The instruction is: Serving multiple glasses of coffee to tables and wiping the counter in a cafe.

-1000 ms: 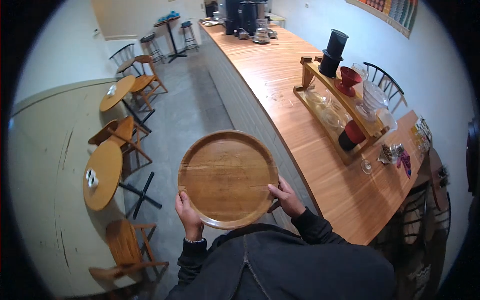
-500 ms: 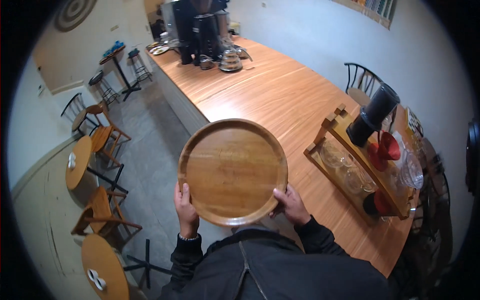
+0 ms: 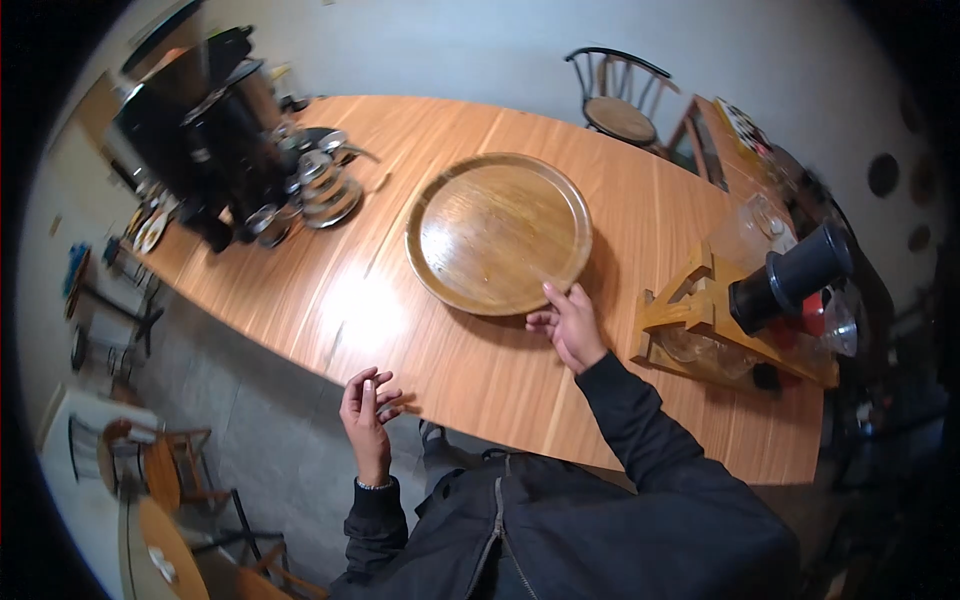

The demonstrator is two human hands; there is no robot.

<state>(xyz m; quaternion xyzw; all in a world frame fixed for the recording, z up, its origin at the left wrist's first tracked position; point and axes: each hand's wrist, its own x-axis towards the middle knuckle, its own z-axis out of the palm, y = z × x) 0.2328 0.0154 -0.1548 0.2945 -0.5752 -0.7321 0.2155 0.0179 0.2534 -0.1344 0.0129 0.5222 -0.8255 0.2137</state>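
A round wooden serving tray (image 3: 498, 235) with a raised rim is over the middle of the counter. My right hand (image 3: 568, 328) grips its near right rim, thumb on top and fingers beneath. A shadow shows along the tray's right side; whether its far edge touches the wood I cannot tell. Off the tray, my left hand (image 3: 369, 420) hangs near the counter's front edge, its fingers loosely bent and apart with nothing in them.
Right of the tray stands a wooden rack (image 3: 690, 310) with a black cylindrical brewer (image 3: 790, 278) and glassware. On the counter's left are a tall black machine (image 3: 215, 140) and a metal kettle (image 3: 328, 195). A chair (image 3: 618, 105) stands behind the wooden counter (image 3: 460, 390).
The tray has moved from before my body to over the counter. My left hand has let go of it, while my right hand keeps its grip. The view has turned right.
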